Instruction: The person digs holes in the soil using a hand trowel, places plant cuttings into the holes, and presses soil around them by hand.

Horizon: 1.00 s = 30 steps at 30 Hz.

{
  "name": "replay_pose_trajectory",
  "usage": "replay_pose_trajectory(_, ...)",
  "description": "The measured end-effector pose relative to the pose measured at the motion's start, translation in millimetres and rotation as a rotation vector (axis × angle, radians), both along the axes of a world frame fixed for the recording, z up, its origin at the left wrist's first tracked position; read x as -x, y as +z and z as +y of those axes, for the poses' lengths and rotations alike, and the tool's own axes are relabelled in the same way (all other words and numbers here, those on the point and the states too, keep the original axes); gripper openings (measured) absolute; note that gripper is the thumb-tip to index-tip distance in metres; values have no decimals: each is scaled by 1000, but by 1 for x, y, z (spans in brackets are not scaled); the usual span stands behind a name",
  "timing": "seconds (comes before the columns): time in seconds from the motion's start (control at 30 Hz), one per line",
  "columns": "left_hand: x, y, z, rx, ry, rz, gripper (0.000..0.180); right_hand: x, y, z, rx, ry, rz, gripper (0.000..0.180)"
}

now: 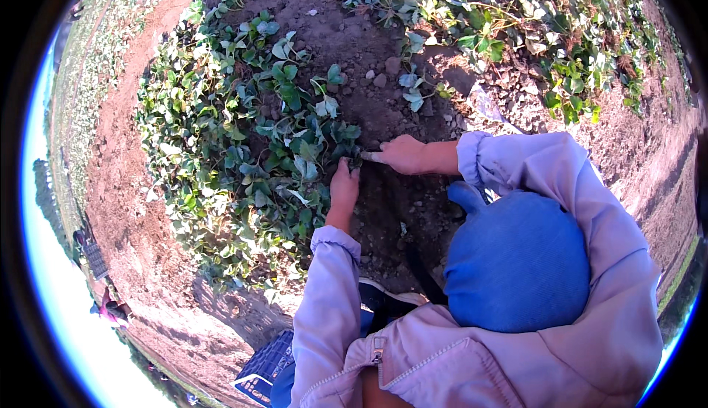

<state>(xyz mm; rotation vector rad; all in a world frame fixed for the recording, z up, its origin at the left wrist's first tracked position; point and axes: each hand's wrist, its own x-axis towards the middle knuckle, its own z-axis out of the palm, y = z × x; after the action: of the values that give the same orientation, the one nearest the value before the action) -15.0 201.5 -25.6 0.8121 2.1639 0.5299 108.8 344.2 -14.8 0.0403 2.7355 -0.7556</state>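
A: The left hand (pixel 344 185) reaches into the plants (pixel 251 135); fingers hidden by leaves, so I can't tell their state.
B: And the right hand (pixel 402 153)?
A: It's on crumbly soil (pixel 383 105) beside them, fingers together, pointing. Best to part the soft, lobed leaves gently and stay low.

Leafy plant row (pixel 236 135) left of bare soil strip (pixel 369 46); second plant row (pixel 546 32) beyond, to the right. Left hand (pixel 344 187) at the near row's edge, right hand (pixel 402 153) just beside it on soil. Crate (pixel 265 367) low, behind left sleeve (pixel 324 312). Knee (pixel 516 260) right of both hands.
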Motion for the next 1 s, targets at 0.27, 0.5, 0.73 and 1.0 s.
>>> replay_pose_trajectory(0.27, 3, -13, -1, -47, 10, 87, 37, 17, -4, -5, -62, 27, -219, 29)
replay_pose_trajectory(0.5, 2, -10, 10, -50, 85, 1, 36, 33, -7, 3, -29, 217, -312, 21)
replay_pose_trajectory(0.73, 1, -18, 12, -40, 40, 135, 35, 17, -14, 1, 40, 2, -183, 19)
replay_pose_trajectory(1.0, 1, -10, 14, 26, 33, 147, 38, 21, 5, 4, 85, -65, -308, 62)
